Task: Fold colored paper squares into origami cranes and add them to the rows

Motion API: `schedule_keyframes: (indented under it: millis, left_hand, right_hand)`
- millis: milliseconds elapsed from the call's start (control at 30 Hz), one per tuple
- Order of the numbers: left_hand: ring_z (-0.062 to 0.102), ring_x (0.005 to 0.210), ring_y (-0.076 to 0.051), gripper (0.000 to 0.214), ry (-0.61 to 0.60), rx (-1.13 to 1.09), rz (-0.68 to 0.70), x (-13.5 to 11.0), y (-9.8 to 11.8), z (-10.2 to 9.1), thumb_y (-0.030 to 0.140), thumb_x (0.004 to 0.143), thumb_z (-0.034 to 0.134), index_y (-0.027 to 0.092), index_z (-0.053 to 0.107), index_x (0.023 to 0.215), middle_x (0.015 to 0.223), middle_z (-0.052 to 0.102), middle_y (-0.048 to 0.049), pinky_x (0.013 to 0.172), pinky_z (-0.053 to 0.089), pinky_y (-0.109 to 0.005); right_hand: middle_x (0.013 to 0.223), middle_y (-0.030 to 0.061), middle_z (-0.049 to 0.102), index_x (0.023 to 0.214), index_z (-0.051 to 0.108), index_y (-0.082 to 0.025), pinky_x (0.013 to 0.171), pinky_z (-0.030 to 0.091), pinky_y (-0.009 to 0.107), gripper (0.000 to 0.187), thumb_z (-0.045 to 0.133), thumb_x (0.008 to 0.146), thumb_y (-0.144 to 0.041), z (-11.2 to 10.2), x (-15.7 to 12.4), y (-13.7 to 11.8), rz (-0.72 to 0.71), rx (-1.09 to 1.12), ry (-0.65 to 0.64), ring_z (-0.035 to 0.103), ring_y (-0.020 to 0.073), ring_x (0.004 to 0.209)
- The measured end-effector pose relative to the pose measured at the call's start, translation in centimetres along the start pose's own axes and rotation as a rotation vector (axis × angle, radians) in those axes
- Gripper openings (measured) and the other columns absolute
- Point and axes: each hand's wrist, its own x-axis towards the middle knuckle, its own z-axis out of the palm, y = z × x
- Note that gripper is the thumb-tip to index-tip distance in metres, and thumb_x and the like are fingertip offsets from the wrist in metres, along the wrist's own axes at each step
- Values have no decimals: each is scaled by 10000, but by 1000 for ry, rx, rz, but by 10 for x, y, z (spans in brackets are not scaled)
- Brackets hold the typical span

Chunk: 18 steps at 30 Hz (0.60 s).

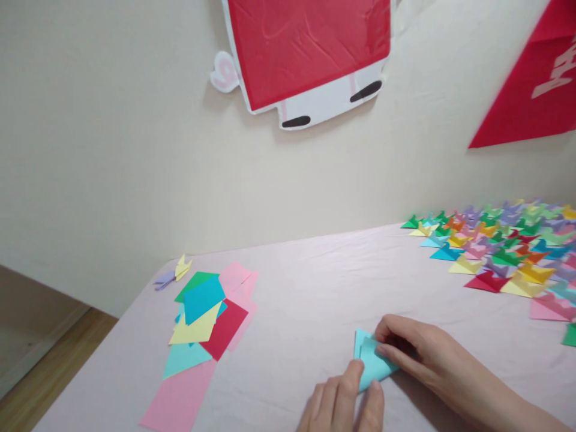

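Note:
A folded light blue sheet of origami paper (pixel 374 365) lies on the table toward the front, with a smaller flap folded over its upper layer. My right hand (pixel 420 351) pinches its upper right edge between thumb and fingers. From the near side, my left hand (pixel 344 405) presses fingertips on the paper's lower left edge and holds it against the table. The lower part of my left hand is cut off by the frame's bottom edge.
Loose coloured paper sheets (pixel 193 327) overlap at the left. Behind them are small purple and yellow folded pieces (pixel 182 268). Rows of colourful folded paper birds (pixel 508 258) stand at the right. The cloth-covered table (pixel 292 300) meets a wall bearing a red-and-white cutout (pixel 310 54).

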Motion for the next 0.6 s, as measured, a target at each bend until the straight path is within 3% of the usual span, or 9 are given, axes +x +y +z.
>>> schedule_keyframes:
  millis: [167,300,467,600]
  left_hand:
    - [629,840,-169,231,-1,6,-11,-4,5,15,160,962,556,175,608,1187,1214,606,-140,670,511,-267]
    - [594,822,-182,191,31,12,-27,-3,10,25,213,991,505,160,618,1135,1108,625,-128,654,466,-282]
    - [540,741,-216,529,229,-62,-115,6,12,30,399,1052,174,157,643,1076,1029,641,-113,559,408,-337]
    - [539,742,-228,604,180,-41,-95,5,11,31,461,1040,116,161,633,1121,1033,651,-127,543,408,-346]
  right_hand:
    - [844,6,691,928,595,-247,692,485,264,110,508,882,-297,8,1,3,-28,-8,102,647,176,760]
    - [841,17,690,893,600,-241,698,487,284,107,503,888,-288,11,2,3,-59,-65,132,649,186,768]
    - [819,17,683,854,598,-233,679,481,289,139,478,907,-280,12,2,0,-77,-106,139,641,184,753]
    - [824,17,686,849,601,-230,689,483,289,149,468,910,-263,12,2,-1,-95,-106,145,642,181,763]
